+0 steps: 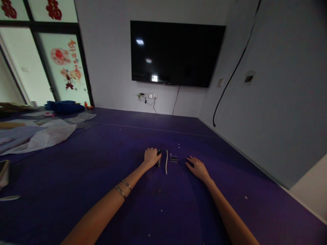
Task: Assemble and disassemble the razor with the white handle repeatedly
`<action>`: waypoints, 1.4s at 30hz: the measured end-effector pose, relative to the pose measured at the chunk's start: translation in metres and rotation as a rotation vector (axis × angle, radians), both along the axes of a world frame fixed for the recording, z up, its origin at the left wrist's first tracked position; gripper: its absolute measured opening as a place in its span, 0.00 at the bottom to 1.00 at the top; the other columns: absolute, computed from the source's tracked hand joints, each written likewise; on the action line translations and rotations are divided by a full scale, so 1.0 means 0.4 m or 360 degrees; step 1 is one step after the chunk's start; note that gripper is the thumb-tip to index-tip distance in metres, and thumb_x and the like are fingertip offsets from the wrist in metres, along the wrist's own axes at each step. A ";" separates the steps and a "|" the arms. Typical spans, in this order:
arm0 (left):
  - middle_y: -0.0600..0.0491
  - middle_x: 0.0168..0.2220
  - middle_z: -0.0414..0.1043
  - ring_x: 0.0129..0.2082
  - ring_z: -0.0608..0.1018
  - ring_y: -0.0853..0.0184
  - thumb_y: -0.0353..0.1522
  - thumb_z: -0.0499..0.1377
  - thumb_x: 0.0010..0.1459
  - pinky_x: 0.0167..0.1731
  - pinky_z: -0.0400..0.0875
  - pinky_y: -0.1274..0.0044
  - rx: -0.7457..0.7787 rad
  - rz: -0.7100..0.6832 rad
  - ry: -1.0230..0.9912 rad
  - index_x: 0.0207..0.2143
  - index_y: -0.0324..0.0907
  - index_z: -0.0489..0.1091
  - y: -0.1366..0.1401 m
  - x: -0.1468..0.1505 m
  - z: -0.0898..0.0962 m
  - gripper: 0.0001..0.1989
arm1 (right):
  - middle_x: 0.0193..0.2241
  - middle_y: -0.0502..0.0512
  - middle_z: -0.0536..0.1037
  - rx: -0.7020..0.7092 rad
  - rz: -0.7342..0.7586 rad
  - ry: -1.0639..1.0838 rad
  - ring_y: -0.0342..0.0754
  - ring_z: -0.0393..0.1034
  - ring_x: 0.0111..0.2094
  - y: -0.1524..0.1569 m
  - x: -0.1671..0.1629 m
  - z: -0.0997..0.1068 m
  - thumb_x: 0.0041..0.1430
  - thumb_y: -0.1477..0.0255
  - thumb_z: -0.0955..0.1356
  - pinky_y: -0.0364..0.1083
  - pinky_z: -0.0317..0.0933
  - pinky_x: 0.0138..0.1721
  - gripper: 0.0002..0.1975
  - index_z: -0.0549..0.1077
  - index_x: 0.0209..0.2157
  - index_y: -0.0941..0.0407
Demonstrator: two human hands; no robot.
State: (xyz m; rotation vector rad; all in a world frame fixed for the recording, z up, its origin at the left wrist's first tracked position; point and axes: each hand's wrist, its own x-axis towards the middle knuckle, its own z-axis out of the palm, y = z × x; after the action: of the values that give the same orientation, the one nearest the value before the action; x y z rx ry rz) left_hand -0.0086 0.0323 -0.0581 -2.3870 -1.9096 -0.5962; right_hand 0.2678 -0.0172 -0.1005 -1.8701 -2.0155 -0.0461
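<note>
Left arm [102, 211]: stretched well forward, slanting inward as I watch
Left wrist [143, 167]: nearly straight
Left grip [151, 157]: back upward, fingers bent and drawn in, thumb pointing inward
Right arm [227, 211]: reaching forward too, angled inward
Right grip [198, 168]: palm down, relaxed, fingers slightly spread, thumb apart

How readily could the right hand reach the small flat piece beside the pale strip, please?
Probably yes: the right hand, seemingly empty, is close by, and only purple surface shows between it and the small flat piece; the pale strip lies on the other side.
</note>
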 end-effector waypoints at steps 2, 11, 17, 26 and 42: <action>0.43 0.42 0.71 0.46 0.71 0.55 0.42 0.54 0.55 0.45 0.63 0.68 -0.0025 0.0014 0.0023 0.37 0.39 0.73 0.002 0.016 0.005 0.16 | 0.56 0.58 0.65 -0.0006 -0.0003 0.0007 0.56 0.54 0.58 -0.002 -0.001 0.002 0.59 0.58 0.59 0.55 0.50 0.56 0.24 0.68 0.52 0.53; 0.39 0.41 0.72 0.45 0.73 0.54 0.34 0.55 0.54 0.43 0.65 0.66 -0.0094 0.0031 0.0032 0.39 0.36 0.73 0.020 0.054 -0.007 0.14 | 0.56 0.58 0.65 -0.0003 -0.0001 -0.0014 0.55 0.55 0.58 0.004 0.003 -0.005 0.59 0.58 0.59 0.54 0.50 0.55 0.24 0.69 0.52 0.54; 0.39 0.41 0.73 0.45 0.73 0.52 0.35 0.56 0.53 0.42 0.67 0.66 -0.0166 0.0068 -0.0046 0.39 0.36 0.73 0.022 0.054 -0.008 0.14 | 0.56 0.58 0.65 -0.0008 -0.0011 -0.0002 0.55 0.56 0.58 0.005 0.002 -0.004 0.59 0.59 0.59 0.54 0.51 0.55 0.24 0.69 0.52 0.54; 0.42 0.40 0.75 0.46 0.74 0.54 0.35 0.56 0.52 0.42 0.66 0.71 -0.0340 0.0132 -0.0429 0.35 0.39 0.74 0.021 0.046 0.026 0.11 | 0.56 0.58 0.65 0.0012 -0.0002 0.0025 0.55 0.55 0.58 0.004 0.003 -0.003 0.58 0.59 0.59 0.55 0.50 0.55 0.23 0.69 0.52 0.53; 0.47 0.25 0.74 0.20 0.75 0.72 0.36 0.53 0.55 0.23 0.71 0.82 -0.1351 0.0052 -0.1947 0.25 0.35 0.67 0.017 -0.124 0.057 0.13 | 0.56 0.58 0.65 0.0022 0.0004 0.0030 0.56 0.56 0.58 0.008 0.006 -0.009 0.58 0.58 0.59 0.55 0.51 0.55 0.24 0.69 0.51 0.53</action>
State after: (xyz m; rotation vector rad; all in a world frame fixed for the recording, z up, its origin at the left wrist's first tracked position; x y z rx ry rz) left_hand -0.0582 0.0391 -0.0352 -2.6054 -3.1257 -1.8997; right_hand 0.2702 -0.0141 -0.1039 -1.8527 -1.9997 -0.0414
